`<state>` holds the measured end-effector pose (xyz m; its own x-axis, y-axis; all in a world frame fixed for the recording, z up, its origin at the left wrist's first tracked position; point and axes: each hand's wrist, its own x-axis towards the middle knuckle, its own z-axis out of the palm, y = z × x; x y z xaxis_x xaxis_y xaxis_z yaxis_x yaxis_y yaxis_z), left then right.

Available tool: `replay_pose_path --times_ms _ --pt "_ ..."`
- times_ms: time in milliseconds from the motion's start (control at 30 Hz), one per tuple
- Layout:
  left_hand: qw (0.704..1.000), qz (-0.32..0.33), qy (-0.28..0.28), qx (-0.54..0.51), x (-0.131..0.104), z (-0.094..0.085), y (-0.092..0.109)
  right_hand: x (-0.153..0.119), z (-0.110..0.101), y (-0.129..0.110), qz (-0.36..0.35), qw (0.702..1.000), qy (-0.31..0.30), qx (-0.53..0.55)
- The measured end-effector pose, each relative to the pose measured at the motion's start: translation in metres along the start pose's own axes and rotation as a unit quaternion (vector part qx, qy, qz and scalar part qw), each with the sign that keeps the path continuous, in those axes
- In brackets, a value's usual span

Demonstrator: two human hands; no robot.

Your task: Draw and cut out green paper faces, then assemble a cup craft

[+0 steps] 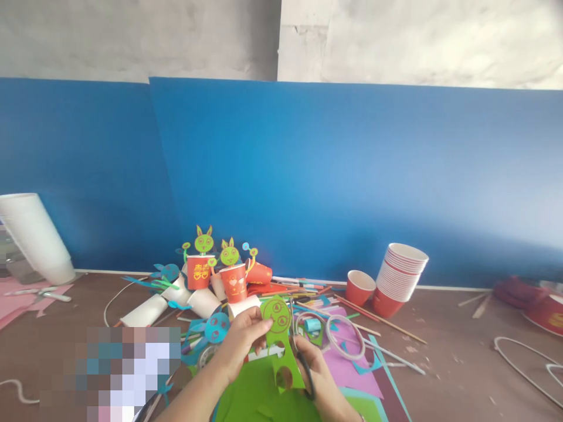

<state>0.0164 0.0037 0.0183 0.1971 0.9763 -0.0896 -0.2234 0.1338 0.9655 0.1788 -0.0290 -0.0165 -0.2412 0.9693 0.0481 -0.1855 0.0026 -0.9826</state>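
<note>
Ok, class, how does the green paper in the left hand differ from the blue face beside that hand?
The green paper is pinched in the left hand; the blue face rests unheld. The green paper has holes below its drawing; the blue face is a rounded cut-out. Both bear drawn faces.

A dark brown table (466,375) fills the lower part of the frame. On it, right of centre, stand a tall stack of red and white paper cups (402,272) and a single red cup (360,288). Toward the left lie white cups (145,310); at the far left, pink paper (17,306). Purple paper (358,375) lies low in the middle, a white cord (497,346) loops at lower right, and short sticks (481,306) sit above it. A pixelated patch hides the lower left.
</note>
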Motion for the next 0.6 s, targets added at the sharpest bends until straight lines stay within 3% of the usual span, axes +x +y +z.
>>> replay_pose_path --times_ms 133,300,467,600 --pt "1.0 0.008 0.005 0.005 0.0 0.003 -0.006 0.0 -0.001 -0.001 -0.021 1.0 0.016 -0.005" --pt "1.0 -0.007 -0.003 0.016 0.005 0.003 -0.013 -0.002 -0.001 -0.002 0.019 0.999 0.044 -0.007" --pt "0.996 0.049 0.034 0.061 0.003 0.006 -0.018 -0.005 -0.002 0.008 0.057 0.993 0.099 0.029" --pt "0.996 0.05 0.024 0.074 0.0 0.008 -0.018 -0.003 -0.001 0.009 0.076 0.994 0.073 0.027"
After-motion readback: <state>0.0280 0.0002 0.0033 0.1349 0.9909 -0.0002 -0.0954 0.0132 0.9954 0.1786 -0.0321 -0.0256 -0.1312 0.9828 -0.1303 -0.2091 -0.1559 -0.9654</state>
